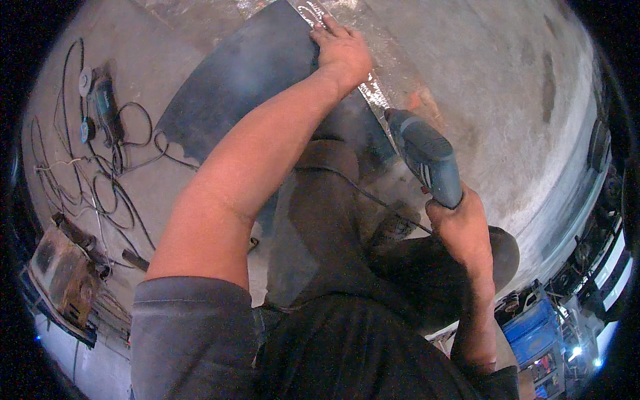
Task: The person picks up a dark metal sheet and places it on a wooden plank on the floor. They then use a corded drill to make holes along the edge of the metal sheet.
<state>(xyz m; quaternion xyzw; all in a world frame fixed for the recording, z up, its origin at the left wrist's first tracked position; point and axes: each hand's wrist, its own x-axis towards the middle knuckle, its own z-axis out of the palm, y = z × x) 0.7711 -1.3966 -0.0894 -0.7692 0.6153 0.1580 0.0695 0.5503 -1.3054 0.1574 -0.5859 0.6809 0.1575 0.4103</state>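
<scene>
My right hand (460, 230) is wrapped round the handle of a grey-blue power drill (427, 157), whose front end points up and left. The drill's tip meets or hovers by a shiny metal strip (373, 93); I cannot tell which. That strip runs along the right edge of a large dark sheet panel (233, 80) on the floor. Toward the far end, my left hand (343, 53) lies on the strip and panel edge with its fingers stretched out. My left forearm hides part of the panel.
An angle grinder (107, 107) lies on the concrete floor (493, 80) at left, with looped black cables (63, 140) around it. A rusty metal piece (63, 267) sits at lower left. A blue cabinet (530, 333) stands at lower right. A cord (353, 183) crosses my leg.
</scene>
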